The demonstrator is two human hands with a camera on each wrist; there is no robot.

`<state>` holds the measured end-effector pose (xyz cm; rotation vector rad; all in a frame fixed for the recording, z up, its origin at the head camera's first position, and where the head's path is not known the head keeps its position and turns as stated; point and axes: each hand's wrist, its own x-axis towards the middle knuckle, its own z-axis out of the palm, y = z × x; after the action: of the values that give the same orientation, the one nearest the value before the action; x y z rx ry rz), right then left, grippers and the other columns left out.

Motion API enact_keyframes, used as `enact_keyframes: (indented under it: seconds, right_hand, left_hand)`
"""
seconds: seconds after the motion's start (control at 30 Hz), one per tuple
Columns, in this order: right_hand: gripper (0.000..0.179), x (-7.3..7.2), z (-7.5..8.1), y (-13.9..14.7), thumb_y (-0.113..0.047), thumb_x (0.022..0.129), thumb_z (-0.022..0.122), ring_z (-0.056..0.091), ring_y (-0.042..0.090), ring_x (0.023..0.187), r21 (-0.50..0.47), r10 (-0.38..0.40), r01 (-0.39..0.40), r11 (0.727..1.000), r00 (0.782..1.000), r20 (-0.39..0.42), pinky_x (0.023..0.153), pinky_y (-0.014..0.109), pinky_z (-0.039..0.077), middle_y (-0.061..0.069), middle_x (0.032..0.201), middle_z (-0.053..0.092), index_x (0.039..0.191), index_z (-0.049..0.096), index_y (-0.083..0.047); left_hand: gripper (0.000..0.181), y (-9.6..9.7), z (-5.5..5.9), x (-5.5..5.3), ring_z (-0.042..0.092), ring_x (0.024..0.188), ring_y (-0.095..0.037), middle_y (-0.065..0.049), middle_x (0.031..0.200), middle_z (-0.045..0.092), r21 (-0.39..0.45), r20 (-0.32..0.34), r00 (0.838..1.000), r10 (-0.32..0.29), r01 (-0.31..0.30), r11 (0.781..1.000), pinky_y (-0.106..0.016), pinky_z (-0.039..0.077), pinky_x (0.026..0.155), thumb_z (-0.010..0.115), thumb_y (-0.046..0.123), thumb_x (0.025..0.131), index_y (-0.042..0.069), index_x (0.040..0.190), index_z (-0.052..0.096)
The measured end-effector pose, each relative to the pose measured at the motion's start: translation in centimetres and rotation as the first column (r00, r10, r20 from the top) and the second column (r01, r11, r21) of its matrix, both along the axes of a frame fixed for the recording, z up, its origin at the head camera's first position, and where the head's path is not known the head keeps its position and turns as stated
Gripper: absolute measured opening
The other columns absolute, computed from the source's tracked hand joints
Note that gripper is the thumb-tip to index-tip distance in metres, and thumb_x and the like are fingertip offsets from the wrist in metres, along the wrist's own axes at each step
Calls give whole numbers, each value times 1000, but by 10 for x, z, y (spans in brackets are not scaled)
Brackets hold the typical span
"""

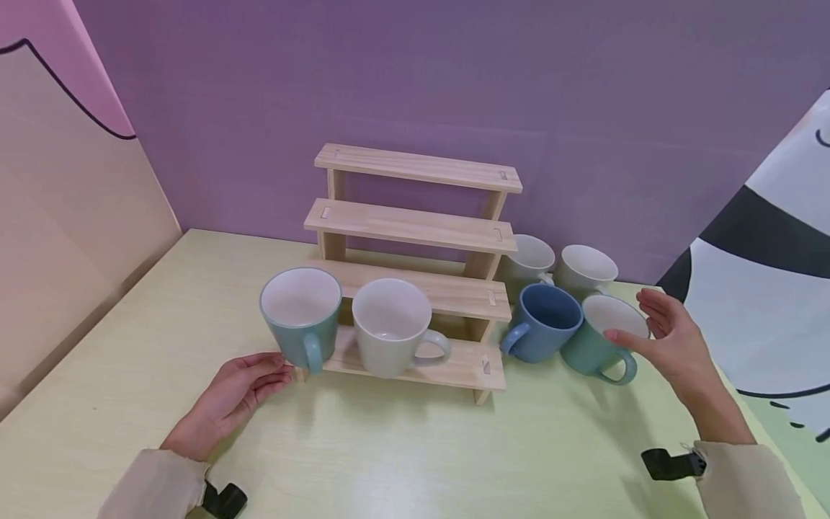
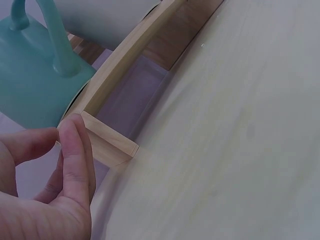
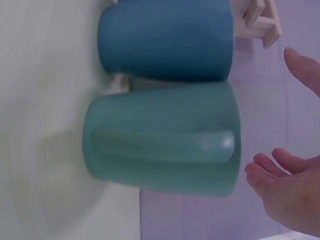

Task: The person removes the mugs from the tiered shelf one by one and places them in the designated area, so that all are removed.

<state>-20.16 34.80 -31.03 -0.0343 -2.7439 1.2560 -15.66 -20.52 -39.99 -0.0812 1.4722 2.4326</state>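
Down low with the left hand (image 1: 249, 389), thumb and fingertips close together right at the left end of the bottom shelf (image 1: 470, 364) of the wooden stand (image 1: 415, 223); hard to tell, with the contact partly behind the fingers, whether pinching the wood or merely touching it. Just above those fingertips, upright on that shelf, a teal mug (image 1: 298, 321), handle to the front; close beside it, a white mug (image 1: 389, 331), handle to the right. And across to the far side, hovering with the right hand (image 1: 677, 346) by the rim of a green mug (image 1: 591, 352), thumb spread well away from gently curved fingers, gripping nothing! Upright on the table (image 1: 415, 447), that green one, right of the stand, handle towards the near side. Tight beside it, a blue mug (image 1: 545, 324); behind the pair, a pale mug (image 1: 532, 254) and a second pale mug (image 1: 586, 265), near the purple backdrop (image 1: 648, 180).
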Motion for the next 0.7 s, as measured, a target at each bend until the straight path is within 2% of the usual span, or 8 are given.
enact_keyframes:
  seconds: [0.23, 0.5, 0.7]
  right_hand:
    - [76, 7, 4, -19, -22, 89, 68, 23, 22, 144, -19, 69, -70, 997, 995, -70, 103, -3, 24, 10, 151, 26, 150, 22, -19]
    - [84, 14, 6, -45, -17, 87, 71, 26, 21, 143, -29, 126, -128, 991, 989, -75, 103, -1, 27, 15, 153, 26, 151, 18, -9]
    - [82, 16, 7, -64, -9, 83, 74, 36, 6, 133, -35, 173, -179, 983, 975, -136, 100, -1, 31, 7, 144, 36, 147, 23, -3]
  left_hand:
    - [23, 0, -1, 0, 69, 80, -9, -2, 86, 72, 1, -4, 1000, 1, -1, 1000, -17, 57, 76, 48, 2, 98, 10, 88, 67]
    - [23, 0, -2, 0, 69, 81, -9, -2, 87, 72, 12, -5, 1000, -4, 4, 1000, -17, 57, 77, 49, 2, 98, 11, 89, 68]
    - [24, 0, -1, 0, 69, 81, -9, -2, 86, 72, 5, 2, 1000, -3, 3, 1000, -17, 57, 76, 48, 2, 98, 11, 88, 68]
